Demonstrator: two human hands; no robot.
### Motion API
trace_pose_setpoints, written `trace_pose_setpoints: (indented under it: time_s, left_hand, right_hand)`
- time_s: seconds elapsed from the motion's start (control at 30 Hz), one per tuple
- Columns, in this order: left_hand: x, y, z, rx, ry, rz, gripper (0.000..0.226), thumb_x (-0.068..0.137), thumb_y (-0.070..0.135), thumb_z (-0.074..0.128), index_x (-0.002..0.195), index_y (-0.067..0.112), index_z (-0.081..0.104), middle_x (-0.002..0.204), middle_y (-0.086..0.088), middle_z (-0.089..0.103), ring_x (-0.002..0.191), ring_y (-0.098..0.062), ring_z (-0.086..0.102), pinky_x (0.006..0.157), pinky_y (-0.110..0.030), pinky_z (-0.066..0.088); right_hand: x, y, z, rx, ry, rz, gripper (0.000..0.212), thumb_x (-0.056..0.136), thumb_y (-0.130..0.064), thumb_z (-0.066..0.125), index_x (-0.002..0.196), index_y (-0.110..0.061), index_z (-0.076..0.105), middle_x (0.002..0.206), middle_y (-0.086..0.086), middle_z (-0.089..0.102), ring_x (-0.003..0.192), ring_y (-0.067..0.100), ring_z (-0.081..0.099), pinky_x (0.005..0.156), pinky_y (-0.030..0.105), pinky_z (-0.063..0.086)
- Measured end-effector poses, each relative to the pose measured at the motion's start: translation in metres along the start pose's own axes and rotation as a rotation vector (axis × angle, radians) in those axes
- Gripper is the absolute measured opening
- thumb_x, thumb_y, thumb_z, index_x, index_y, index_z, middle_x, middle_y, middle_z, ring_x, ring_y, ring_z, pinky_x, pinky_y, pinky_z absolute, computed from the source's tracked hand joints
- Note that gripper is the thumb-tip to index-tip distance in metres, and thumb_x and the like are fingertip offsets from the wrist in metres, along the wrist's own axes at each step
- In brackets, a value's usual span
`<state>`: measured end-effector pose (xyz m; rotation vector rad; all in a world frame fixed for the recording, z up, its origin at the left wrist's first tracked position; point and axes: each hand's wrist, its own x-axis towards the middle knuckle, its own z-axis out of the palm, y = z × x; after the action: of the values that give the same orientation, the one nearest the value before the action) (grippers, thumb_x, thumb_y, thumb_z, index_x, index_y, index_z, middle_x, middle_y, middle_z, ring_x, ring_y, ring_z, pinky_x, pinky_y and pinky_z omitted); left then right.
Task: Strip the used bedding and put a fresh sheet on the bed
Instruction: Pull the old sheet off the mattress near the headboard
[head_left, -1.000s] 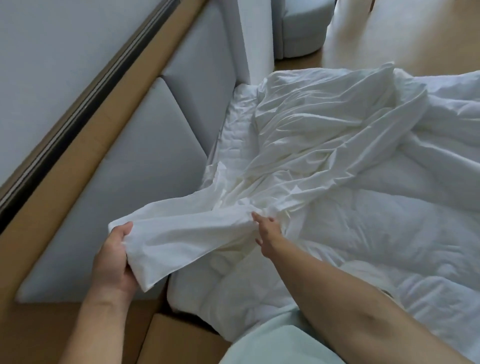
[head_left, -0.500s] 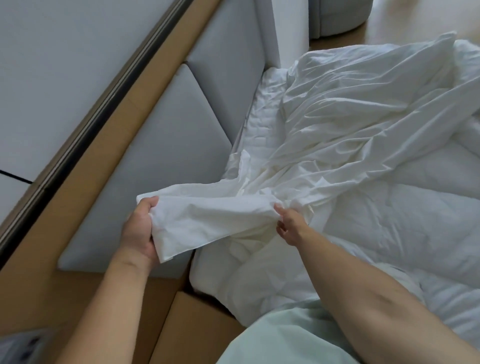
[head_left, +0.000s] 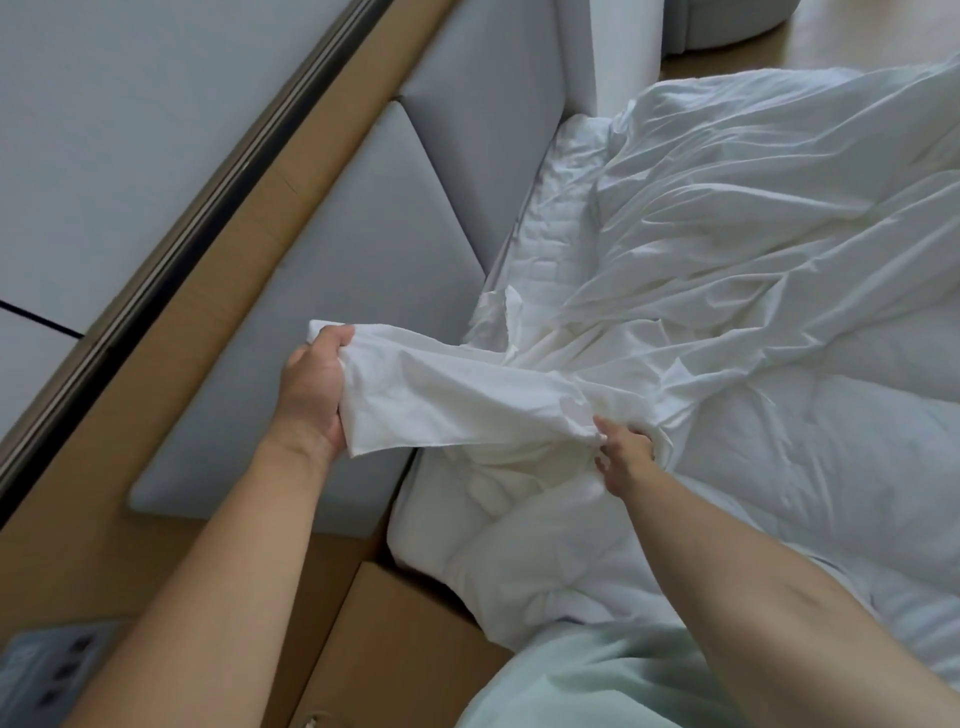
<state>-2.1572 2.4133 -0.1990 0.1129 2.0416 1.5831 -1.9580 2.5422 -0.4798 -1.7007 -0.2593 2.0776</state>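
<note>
Two hands on white sheet (head_left: 457, 405). Left hand (head_left: 311, 395): fingers curled round its bunched corner, lifted beside grey headboard (head_left: 363, 280). Right hand (head_left: 623, 460): fingers pinch the same fabric, lower, near the corner of the bed (head_left: 550, 244). Sheet runs rumpled rightward across the bed.

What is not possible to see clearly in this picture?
Head view:
- Left hand fingers: wrapped behind the sheet.
- Right hand fingertips: buried in sheet folds.
- Grey panel, lower left: blurred, cut by the edge.
- Grey seat, top: cut by the edge.
</note>
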Motion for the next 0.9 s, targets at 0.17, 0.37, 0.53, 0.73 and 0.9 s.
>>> trace_pose_setpoints:
  time_s: [0.17, 0.37, 0.53, 0.73, 0.9]
  left_hand:
    - [0.021, 0.005, 0.008, 0.029, -0.001, 0.039, 0.012, 0.093, 0.021, 0.061, 0.086, 0.011, 0.060, 0.078, -0.007, 0.069, 0.069, -0.025, 0.070, 0.064, -0.039, 0.059]
    - [0.038, 0.008, 0.029, 0.087, -0.008, 0.063, 0.013, 0.095, 0.020, 0.059, 0.086, 0.013, 0.053, 0.081, -0.008, 0.061, 0.070, -0.025, 0.065, 0.060, -0.037, 0.057]
    - [0.044, 0.000, 0.056, 0.118, -0.028, 0.045, 0.017, 0.094, 0.022, 0.063, 0.085, 0.011, 0.054, 0.069, -0.003, 0.062, 0.057, -0.019, 0.066, 0.053, -0.035, 0.058]
    - [0.063, -0.034, 0.086, 0.444, -0.103, 0.040, 0.019, 0.097, 0.028, 0.059, 0.087, 0.012, 0.058, 0.096, -0.010, 0.068, 0.090, -0.031, 0.069, 0.078, -0.040, 0.057]
    - [0.059, -0.061, 0.120, 1.310, -0.309, 0.187, 0.023, 0.097, 0.027, 0.048, 0.098, 0.008, 0.061, 0.098, -0.014, 0.063, 0.081, -0.027, 0.056, 0.062, -0.033, 0.040]
  right_hand:
    - [0.017, -0.002, -0.020, -0.098, 0.050, -0.055, 0.031, 0.085, -0.017, 0.079, 0.113, -0.010, 0.068, 0.108, 0.009, 0.067, 0.078, 0.018, 0.061, 0.079, 0.032, 0.052]
    - [0.013, 0.005, -0.017, -0.088, 0.469, -0.265, 0.032, 0.081, -0.025, 0.076, 0.109, -0.018, 0.064, 0.101, -0.003, 0.066, 0.088, 0.021, 0.063, 0.085, 0.031, 0.053]
    - [0.016, 0.002, -0.016, -0.113, 0.284, -0.202, 0.019, 0.086, -0.025, 0.073, 0.100, -0.013, 0.067, 0.092, 0.000, 0.066, 0.081, 0.021, 0.062, 0.071, 0.027, 0.049]
    - [0.004, -0.012, -0.030, -0.454, -0.075, -0.254, 0.020, 0.096, -0.028, 0.063, 0.099, -0.008, 0.067, 0.100, 0.013, 0.070, 0.086, 0.026, 0.068, 0.075, 0.043, 0.059]
    - [-0.009, -0.018, -0.041, -0.501, -0.184, -0.183, 0.027, 0.095, -0.027, 0.063, 0.109, -0.004, 0.064, 0.113, 0.019, 0.066, 0.095, 0.035, 0.068, 0.075, 0.044, 0.056]
